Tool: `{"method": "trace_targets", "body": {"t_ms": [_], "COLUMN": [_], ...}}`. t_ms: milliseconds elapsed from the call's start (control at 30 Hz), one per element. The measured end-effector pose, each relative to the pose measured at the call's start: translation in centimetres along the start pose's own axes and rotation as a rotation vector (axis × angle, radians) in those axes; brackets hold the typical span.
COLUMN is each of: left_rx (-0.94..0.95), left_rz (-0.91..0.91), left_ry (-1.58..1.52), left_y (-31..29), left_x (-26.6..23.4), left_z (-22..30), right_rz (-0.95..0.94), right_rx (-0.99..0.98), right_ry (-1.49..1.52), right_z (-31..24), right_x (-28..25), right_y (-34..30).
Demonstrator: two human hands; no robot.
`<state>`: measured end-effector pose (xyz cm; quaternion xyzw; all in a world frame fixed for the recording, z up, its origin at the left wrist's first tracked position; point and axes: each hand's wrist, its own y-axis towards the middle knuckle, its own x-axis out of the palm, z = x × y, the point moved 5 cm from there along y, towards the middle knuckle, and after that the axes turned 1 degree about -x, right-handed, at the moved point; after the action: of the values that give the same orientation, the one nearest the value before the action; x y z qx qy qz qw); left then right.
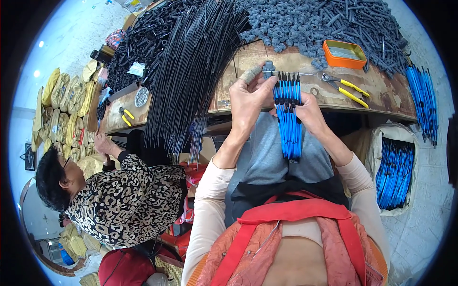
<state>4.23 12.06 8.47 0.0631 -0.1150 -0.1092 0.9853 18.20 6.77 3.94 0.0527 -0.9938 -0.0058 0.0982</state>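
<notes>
Red straps and vest: the wearer's red straps and salmon vest fill the lower middle of the frame.
Grey trousers: the lap, centre of the frame, under the bundle's lower end.
Blue bundle: blue rods with dark tips, right of centre, between the hands; the long axis runs nearly straight up and down the frame, tips uppermost.
Right hand: this hand grasps the bundle from its right side at mid-length, some fingers hidden behind the rods.
Left hand: to the bundle's upper left, this hand, with a wrapped index finger, pinches a grey fitting between thumb and finger.
Fitting to tips: the fitting sits just above and left of the dark tips, so the left hand is nearer that end; a thin wire shows to the right of the tips.
Wooden table: its worn top crosses the upper frame, with yellow-handled pliers right of the bundle and an orange tin beyond.
Lined container: at the right, a pale-rimmed one holds more blue rods.
Upper heaps: black rods upper left of centre, grey fittings upper right.
Co-worker: a patterned sleeve, lower left, hand by the table edge.
Sacks: tan, stacked, far left.
</notes>
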Motion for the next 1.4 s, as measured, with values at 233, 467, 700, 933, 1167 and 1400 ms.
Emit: {"method": "trace_targets", "body": {"t_ms": [233,467,700,933,1167,1400], "left_rx": [-0.042,-0.038,-0.007,-0.047,-0.076,-0.05], "left_rz": [0.006,0.002,0.036,0.016,-0.007,-0.055], "left_ry": [-0.046,-0.103,-0.046,-0.101,0.0,0.1], "left_y": [-0.2,0.1,0.4,0.8,0.3,0.1], "left_x": [0.0,-0.5,-0.7,-1.4,-0.9,-0.5], "left_z": [0.2,-0.2,-0.5,-0.7,0.1,0.8], "right_rz": [-0.001,-0.024,-0.014,0.203,0.165,0.092], "right_rx": [0.013,-0.007,-0.018,-0.229,-0.154,-0.203], "right_ry": [-0.004,0.043,0.035,-0.219,-0.189,-0.089], "right_z": [0.1,0.1,0.1,0.5,0.9,0.8], "right_x": [0.0,0.2,0.5,-0.2,-0.8,-1.6], "right_y": [0.0,-0.1,-0.3,-1.9,-1.7,-0.9]}}
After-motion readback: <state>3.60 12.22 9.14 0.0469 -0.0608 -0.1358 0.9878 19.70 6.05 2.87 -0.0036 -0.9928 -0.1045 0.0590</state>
